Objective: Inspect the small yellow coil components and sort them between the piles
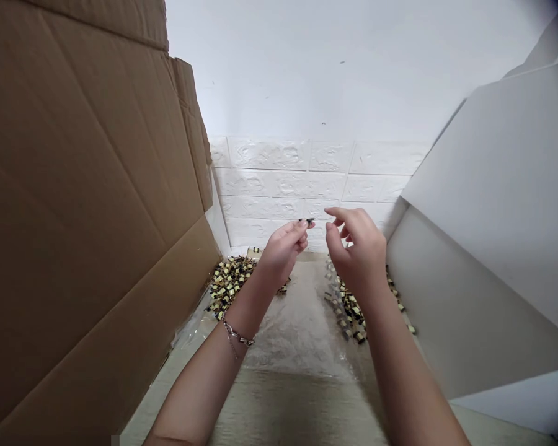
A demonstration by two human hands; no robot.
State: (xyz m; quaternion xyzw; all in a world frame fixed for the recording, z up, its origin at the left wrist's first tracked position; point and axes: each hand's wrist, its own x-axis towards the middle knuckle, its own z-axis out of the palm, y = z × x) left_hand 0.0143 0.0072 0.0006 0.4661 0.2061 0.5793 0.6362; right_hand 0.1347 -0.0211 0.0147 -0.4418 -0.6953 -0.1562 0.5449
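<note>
My left hand (pixel 284 246) is closed in a pinch on a small dark component (pixel 309 222), held up above the work surface. The component is too small for me to make out its details. My right hand (pixel 357 246) hovers just to the right of it with thumb and index finger apart and nothing visible between them. Below my left wrist lies a pile of small yellow-and-black wire-wound components (pixel 230 285), resembling tiny transformers. A second pile of such components (pixel 352 310) is partly hidden by my right hand and forearm.
A clear plastic sheet (pixel 291 334) covers part of the table (pixel 297 409) between the piles. Tall brown cardboard (pixel 97 186) walls off the left, and white panels (pixel 483 248) stand on the right. Behind is a white brick-patterned wall (pixel 270 155).
</note>
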